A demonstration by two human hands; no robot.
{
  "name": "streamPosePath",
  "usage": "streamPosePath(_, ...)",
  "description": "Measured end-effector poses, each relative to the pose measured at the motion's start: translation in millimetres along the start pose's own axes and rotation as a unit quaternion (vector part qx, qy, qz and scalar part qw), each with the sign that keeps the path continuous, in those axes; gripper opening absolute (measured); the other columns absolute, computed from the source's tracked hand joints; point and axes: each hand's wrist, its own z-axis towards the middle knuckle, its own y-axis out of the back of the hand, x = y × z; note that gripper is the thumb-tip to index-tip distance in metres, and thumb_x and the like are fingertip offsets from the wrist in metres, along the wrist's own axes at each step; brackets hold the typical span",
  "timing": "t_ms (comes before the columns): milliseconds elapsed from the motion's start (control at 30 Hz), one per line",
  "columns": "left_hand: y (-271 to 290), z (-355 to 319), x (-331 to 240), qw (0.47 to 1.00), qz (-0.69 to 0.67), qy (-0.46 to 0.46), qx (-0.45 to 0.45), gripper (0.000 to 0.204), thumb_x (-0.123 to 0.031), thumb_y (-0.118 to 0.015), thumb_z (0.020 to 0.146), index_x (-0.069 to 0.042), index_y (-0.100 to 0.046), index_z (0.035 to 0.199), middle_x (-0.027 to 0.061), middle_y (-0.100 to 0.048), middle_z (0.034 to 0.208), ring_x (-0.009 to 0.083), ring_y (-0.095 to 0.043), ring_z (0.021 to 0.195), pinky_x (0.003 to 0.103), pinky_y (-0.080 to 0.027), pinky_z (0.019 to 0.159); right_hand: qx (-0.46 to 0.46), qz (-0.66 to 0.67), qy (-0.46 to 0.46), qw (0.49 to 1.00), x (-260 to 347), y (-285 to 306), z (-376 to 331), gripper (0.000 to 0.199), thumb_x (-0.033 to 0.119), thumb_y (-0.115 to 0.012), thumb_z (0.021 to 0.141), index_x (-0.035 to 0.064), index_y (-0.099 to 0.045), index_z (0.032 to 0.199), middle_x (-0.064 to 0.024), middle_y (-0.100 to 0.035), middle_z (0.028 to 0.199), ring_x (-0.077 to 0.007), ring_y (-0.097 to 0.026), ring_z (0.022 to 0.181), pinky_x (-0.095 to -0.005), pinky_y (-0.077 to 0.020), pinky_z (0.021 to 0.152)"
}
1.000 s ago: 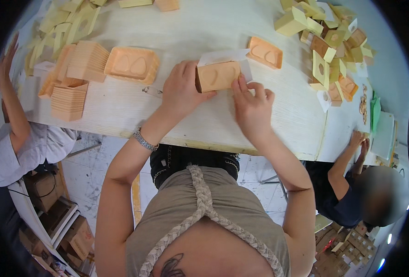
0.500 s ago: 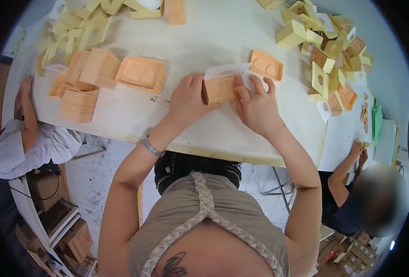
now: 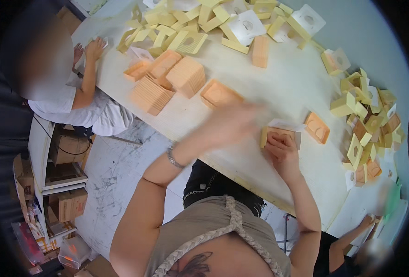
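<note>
Near the tabletop's (image 3: pixel 301 69) front edge, right of centre, lies a small open box (image 3: pixel 264 137), pale yellow at its left end, a white flap (image 3: pixel 286 124) raised along its far side, orange showing inside (partly hidden). The right hand (image 3: pixel 283 154) covers it, fingers bent and close together; whether they pinch anything I cannot tell. The left hand (image 3: pixel 236 121) is too blurred to tell its fingers' state. Just rightward lies an orange tray (image 3: pixel 317 128).

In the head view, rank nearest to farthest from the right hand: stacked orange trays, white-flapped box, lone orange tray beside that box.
1. White-flapped box: under the right hand
2. Lone orange tray: right of the box
3. Stacked orange trays: left side
</note>
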Motion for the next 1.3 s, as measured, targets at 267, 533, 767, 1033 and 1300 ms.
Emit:
streamPosePath(267, 113.0, 69.8, 180.3, 0.892, 0.328, 0.311, 0.031, 0.060, -0.040, -0.067, 0.083, -0.001, -0.059, 0.127, 0.0213, -0.064, 0.122, 0.0334, -0.061, 0.115, 0.045, -0.050, 0.093, -0.313, -0.439, -0.159, 0.827, -66.2, 132.5, 37.1, 0.038, 0.005, -0.069, 0.083, 0.0028, -0.059, 0.119, -0.0185, -0.060, 0.119, -0.0298, -0.058, 0.104, -0.0374, -0.0464, 0.094)
streamPosePath(533, 130.8, 98.9, 107.4, 0.804, 0.469, 0.286, -0.228, 0.022, -0.024, -0.052, 0.096, -0.015, -0.071, 0.103, 0.0092, -0.072, 0.088, 0.0291, -0.070, 0.078, 0.043, -0.053, 0.063, -0.107, -0.312, -0.141, 0.934, -87.2, 49.4, -34.6, 0.020, 0.007, -0.073, 0.075, 0.0114, -0.070, 0.094, -0.0046, -0.065, 0.091, -0.0256, -0.058, 0.091, -0.0391, -0.0448, 0.081)
streamPosePath(767, 2.9, 42.9, -17.6, 0.990, 0.057, 0.083, -0.093, 0.020, -0.023, -0.060, 0.094, -0.009, -0.068, 0.106, 0.0131, -0.070, 0.092, 0.0312, -0.067, 0.084, 0.039, -0.052, 0.072, -0.075, -0.175, -0.150, 0.970, -101.1, 53.5, -14.4, 0.010, 0.007, -0.071, 0.074, 0.0123, -0.067, 0.082, -0.0032, -0.065, 0.078, -0.0250, -0.059, 0.080, -0.0377, -0.0453, 0.074)
streamPosePath(1033, -56.9, 33.6, -4.6, 0.988, -0.066, 0.130, -0.049, 0.038, -0.017, -0.066, 0.091, -0.006, -0.054, 0.126, 0.0151, -0.068, 0.098, 0.0295, -0.067, 0.093, 0.035, -0.053, 0.077, -0.064, -0.168, -0.203, 0.963, -97.8, 55.6, -16.4, 0.011, 0.005, -0.073, 0.073, 0.0063, -0.064, 0.079, -0.0081, -0.066, 0.076, -0.0279, -0.063, 0.075, -0.0365, -0.0503, 0.064)
streamPosePath(1300, -109.4, 5.5, 6.0, 0.931, -0.338, 0.079, -0.115, 0.114, -0.009, -0.081, 0.075, -0.004, 0.003, 0.153, 0.0241, -0.036, 0.146, 0.0330, -0.043, 0.135, 0.038, -0.042, 0.106, -0.190, 0.123, -0.345, 0.911, -93.7, 101.2, -2.5, 0.017, 0.011, -0.079, 0.077, 0.0011, -0.067, 0.082, -0.0034, -0.066, 0.076, -0.0124, -0.059, 0.073, -0.0274, -0.0481, 0.072)
